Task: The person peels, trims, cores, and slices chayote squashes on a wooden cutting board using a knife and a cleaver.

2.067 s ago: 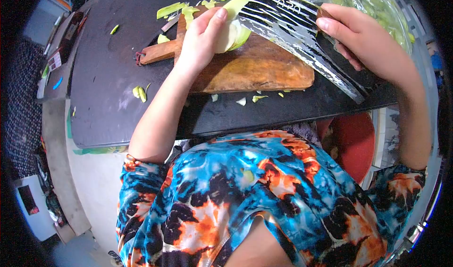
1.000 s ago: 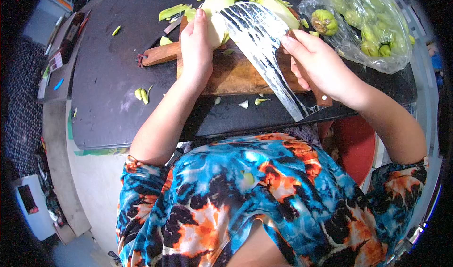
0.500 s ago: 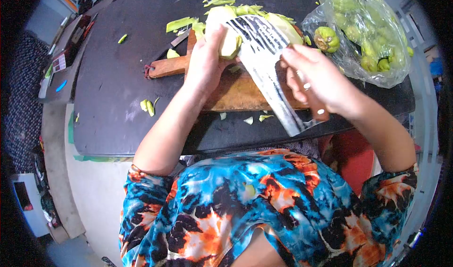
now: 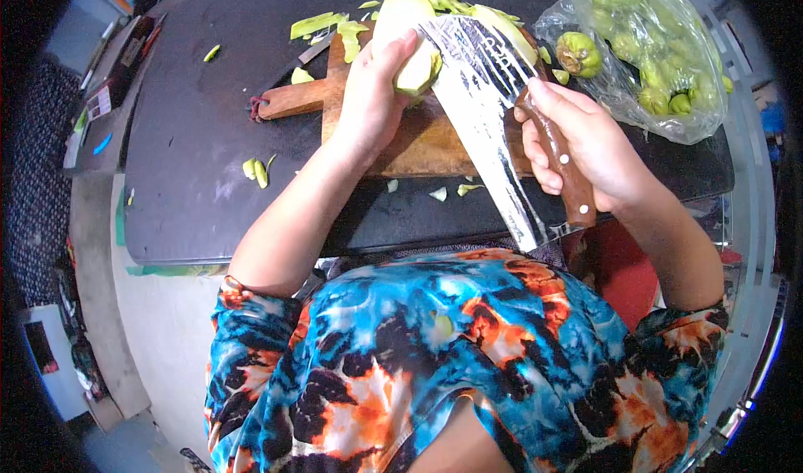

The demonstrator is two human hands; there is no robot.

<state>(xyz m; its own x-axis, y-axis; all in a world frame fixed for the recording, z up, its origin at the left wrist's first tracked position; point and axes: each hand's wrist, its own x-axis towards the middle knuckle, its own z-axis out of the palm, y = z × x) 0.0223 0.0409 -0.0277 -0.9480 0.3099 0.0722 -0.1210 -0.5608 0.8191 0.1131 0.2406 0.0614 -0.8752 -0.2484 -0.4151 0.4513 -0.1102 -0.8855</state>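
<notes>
My left hand (image 4: pixel 376 92) is closed around a pale green, peeled chayote (image 4: pixel 416 73) above the wooden cutting board (image 4: pixel 427 143). In my right hand (image 4: pixel 585 138) is the brown riveted handle of a broad cleaver (image 4: pixel 473 92). Its wet, streaked blade slants from beside the chayote down towards my body, and its upper end lies close to the chayote; whether they touch I cannot tell. Behind the blade, another peeled pale green piece (image 4: pixel 506 34) shows in part. Green peelings (image 4: pixel 314 25) lie around the far side of the board.
A clear plastic bag (image 4: pixel 698 126) of green chayotes stands at the right on the dark table (image 4: pixel 192 155). One chayote (image 4: pixel 579 55) sits at its mouth. Small scraps (image 4: pixel 258 170) lie left of the board, near its handle (image 4: pixel 293 99).
My right hand has turned and shifted slightly right, so more of the cleaver's handle shows. The blade has moved a little right with it. My left hand still holds the chayote.
</notes>
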